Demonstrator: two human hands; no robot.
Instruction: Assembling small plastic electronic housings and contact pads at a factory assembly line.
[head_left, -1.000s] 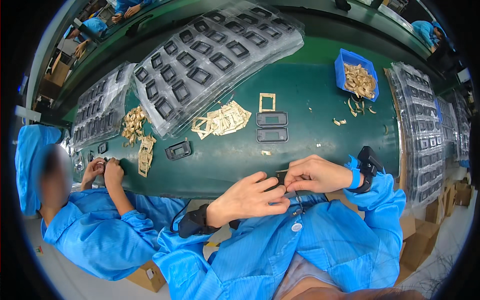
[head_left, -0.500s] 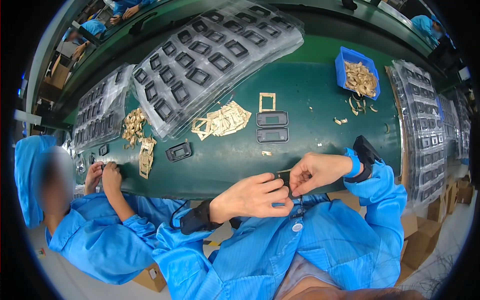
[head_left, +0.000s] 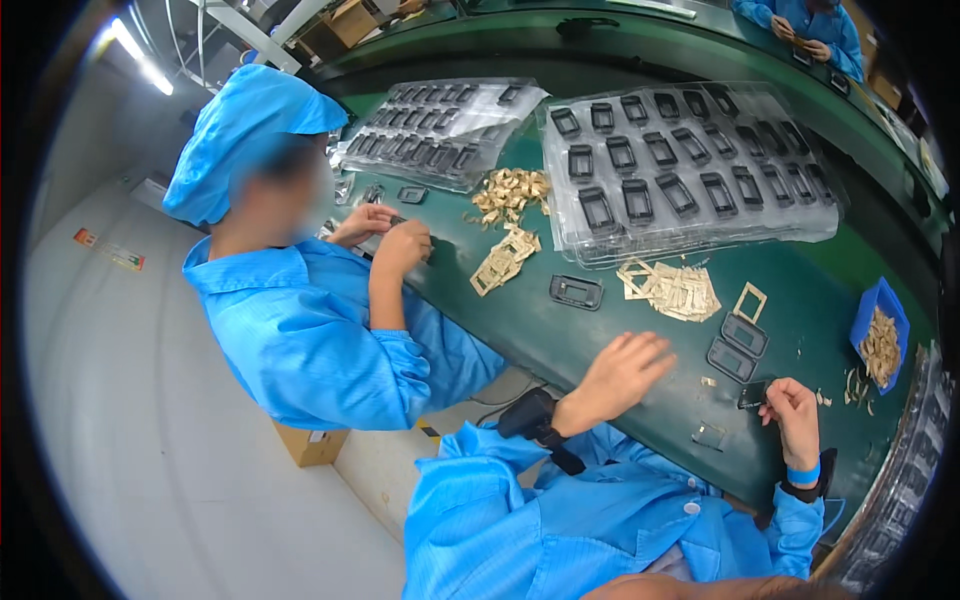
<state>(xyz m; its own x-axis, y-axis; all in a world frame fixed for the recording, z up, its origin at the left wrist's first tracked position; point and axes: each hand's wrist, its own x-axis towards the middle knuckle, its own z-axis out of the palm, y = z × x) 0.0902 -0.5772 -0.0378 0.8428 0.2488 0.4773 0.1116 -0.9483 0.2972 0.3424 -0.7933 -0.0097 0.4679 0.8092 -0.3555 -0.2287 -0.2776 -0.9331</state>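
A brown cardboard box (head_left: 310, 445) sits on the floor under the worktop, beside the co-worker's legs. A small rectangular floor sign (head_left: 108, 250), red and yellow, lies flat on the grey floor at far left.

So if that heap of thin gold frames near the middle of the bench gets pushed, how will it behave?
The gold frames lie loosely overlapped in a flat pile, so a push would probably fan them out rather than move them together. They look thin and open-centred, so likely light and easily bent. Lying flat on the green bench, a single one may be awkward to lift by its edge.
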